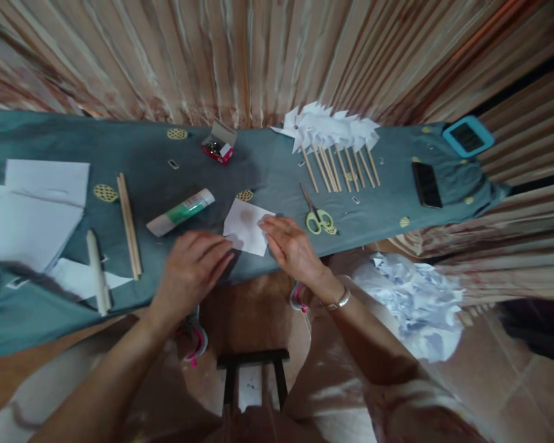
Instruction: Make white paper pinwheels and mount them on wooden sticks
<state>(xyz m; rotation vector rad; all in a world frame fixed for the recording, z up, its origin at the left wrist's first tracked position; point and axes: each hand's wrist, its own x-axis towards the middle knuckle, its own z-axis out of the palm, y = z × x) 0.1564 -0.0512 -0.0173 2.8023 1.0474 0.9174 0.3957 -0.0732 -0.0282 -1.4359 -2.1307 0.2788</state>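
Observation:
A small white square of paper (245,229) lies near the front edge of the cloth-covered table, in front of me. My left hand (194,266) pinches its lower left corner, fingers closed together. At its right edge, my right hand (292,245) grips the paper between thumb and fingers. Just right of that hand rest scissors (318,220) with light green handles. A white and green tube (182,213) lies to the left of the paper. Behind it stands an opened small red box (219,147) with small metallic pieces inside.
White paper pinwheels (332,129) on wooden sticks lie in a row at the back. Left are loose sticks (129,227), white sheets (32,215) and a pale slim tool (96,271). A phone (427,184) and blue-framed device (468,135) lie right; a bag of paper scraps (415,301) sits below.

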